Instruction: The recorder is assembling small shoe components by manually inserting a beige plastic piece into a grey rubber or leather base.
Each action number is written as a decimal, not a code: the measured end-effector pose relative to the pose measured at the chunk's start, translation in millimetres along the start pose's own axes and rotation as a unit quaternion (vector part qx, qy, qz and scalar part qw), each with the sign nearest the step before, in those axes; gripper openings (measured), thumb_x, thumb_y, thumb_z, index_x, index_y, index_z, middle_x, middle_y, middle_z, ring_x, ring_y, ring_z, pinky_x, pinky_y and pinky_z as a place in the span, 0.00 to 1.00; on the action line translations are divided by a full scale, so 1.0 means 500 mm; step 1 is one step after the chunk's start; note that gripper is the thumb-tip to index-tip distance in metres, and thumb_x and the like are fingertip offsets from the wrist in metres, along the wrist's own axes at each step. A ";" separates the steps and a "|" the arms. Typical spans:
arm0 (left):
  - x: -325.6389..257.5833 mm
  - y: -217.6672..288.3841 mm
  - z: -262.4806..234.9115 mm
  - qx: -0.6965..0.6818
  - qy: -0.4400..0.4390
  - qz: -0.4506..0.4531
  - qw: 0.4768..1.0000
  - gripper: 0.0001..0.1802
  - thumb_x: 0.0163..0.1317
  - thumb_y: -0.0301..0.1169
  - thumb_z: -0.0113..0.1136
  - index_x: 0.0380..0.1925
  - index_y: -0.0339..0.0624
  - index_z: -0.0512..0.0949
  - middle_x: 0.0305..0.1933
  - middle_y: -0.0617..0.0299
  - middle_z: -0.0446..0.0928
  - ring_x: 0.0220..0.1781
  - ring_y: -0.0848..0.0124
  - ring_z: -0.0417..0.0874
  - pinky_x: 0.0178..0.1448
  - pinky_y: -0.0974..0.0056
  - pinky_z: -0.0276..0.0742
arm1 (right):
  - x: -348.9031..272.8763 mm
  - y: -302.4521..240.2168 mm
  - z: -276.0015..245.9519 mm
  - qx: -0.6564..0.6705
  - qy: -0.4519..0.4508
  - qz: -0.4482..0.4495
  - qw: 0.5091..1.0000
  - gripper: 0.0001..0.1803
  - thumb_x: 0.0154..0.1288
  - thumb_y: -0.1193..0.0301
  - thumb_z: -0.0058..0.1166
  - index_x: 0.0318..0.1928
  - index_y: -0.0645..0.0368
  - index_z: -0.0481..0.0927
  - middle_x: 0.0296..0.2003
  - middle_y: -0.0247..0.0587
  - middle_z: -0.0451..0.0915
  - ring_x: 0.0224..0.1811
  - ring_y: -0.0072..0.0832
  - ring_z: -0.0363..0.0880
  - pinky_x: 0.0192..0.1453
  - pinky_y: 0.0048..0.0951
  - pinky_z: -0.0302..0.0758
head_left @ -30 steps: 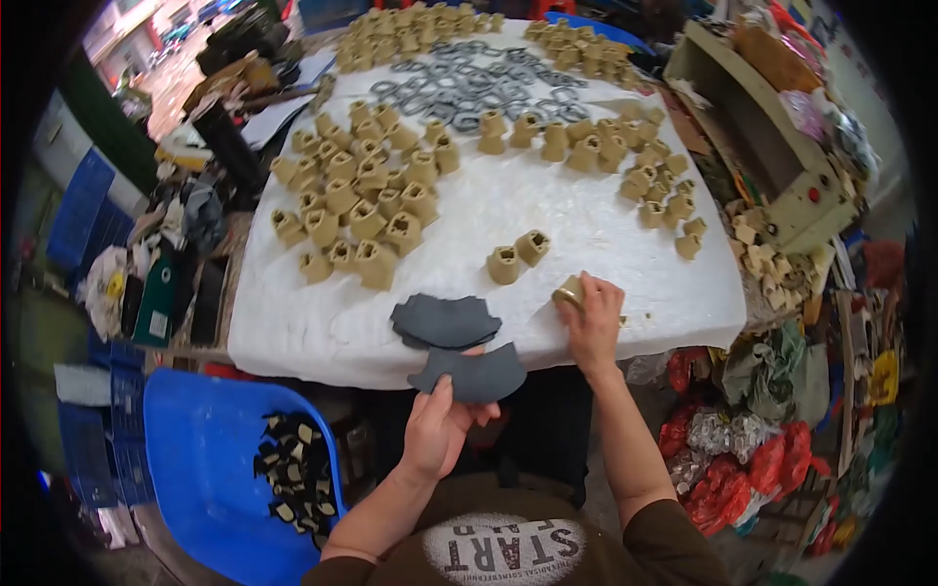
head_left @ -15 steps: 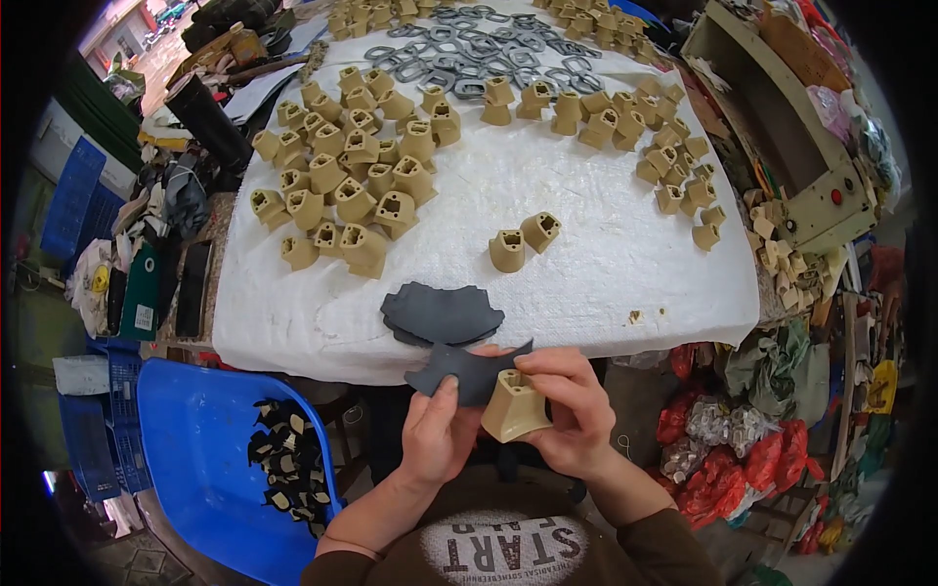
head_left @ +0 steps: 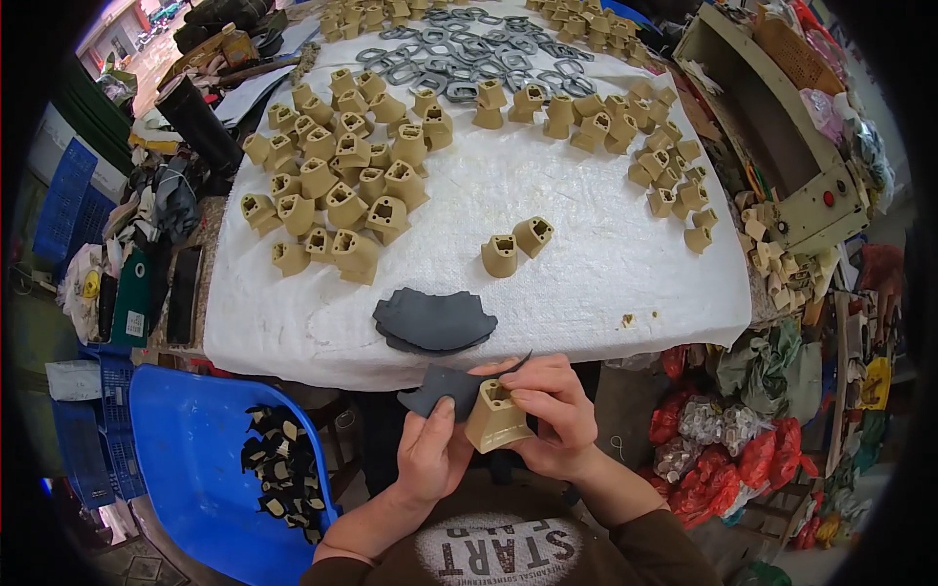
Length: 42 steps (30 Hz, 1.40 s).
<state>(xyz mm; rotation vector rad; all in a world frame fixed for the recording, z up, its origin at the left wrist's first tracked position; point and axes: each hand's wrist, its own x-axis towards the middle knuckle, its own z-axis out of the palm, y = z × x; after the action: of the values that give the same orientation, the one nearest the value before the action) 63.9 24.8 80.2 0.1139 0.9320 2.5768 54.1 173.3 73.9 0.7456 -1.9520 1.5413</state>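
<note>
Head view: covering work looks partway along; blue tub (head_left: 171,439) at lower left holds a heap of black-and-tan pieces (head_left: 288,474), likely the done ones, though too small to check each; the piece in hand looks barely started, dark grey sheet (head_left: 440,391) held up to a side of the tan flared block (head_left: 496,420), not wrapped round it as far as shows; bare and apparently left to do: a pair of tan blocks (head_left: 499,257) mid-table, a big cluster of tan blocks (head_left: 344,205) on the left, a looser group of tan blocks (head_left: 664,176) on the right, more at the far end; stack of dark grey sheets (head_left: 435,320) lies at the near edge of the white-covered table (head_left: 606,293); grey rings (head_left: 469,59) lie farther back.

Held block sits between the two hands, just off the near table edge; tan, smooth, slightly shiny, narrow holed top, wide flared base, tilted; held sheet is thin, matte, curved-cut, far tip poking past the right fingers.

Left hand (head_left: 433,451): fingers closed, thumb on top of the sheet; right hand (head_left: 559,415): fingers curled round the block, closed on it; can't tell whether they pinch the sheet too.
</note>
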 end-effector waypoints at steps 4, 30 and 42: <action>-0.003 -0.002 0.010 0.021 0.030 -0.006 0.999 0.27 0.68 0.37 0.37 0.60 0.28 0.58 0.61 0.46 0.64 0.62 0.60 0.68 0.65 0.56 0.63 | 0.000 0.001 -0.002 -0.010 -0.003 -0.003 1.000 0.29 0.40 0.77 0.69 0.47 0.62 0.73 0.44 0.46 0.74 0.42 0.39 0.74 0.46 0.35 0.74; -0.010 -0.002 -0.025 0.381 0.037 -0.008 0.924 0.25 0.69 0.33 0.35 0.61 0.26 0.61 0.49 0.50 0.76 0.53 0.72 0.74 0.58 0.68 0.67 | 0.027 -0.039 -0.024 -0.335 -0.179 0.079 0.922 0.20 0.38 0.67 0.66 0.37 0.51 0.76 0.32 0.26 0.69 0.38 0.26 0.68 0.49 0.43 0.52; 0.005 0.007 -0.062 0.232 -0.027 -0.099 0.967 0.31 0.69 0.40 0.39 0.64 0.28 0.54 0.59 0.46 0.69 0.61 0.61 0.71 0.63 0.60 0.64 | -0.015 0.019 -0.041 -0.203 -0.144 0.072 0.966 0.24 0.36 0.67 0.69 0.38 0.54 0.75 0.33 0.30 0.70 0.39 0.30 0.69 0.50 0.42 0.54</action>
<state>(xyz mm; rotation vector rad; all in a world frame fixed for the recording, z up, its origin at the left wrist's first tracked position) 53.9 4.9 58.3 0.2065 1.4321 2.1236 54.1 195.7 66.4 0.6892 -2.4814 1.0923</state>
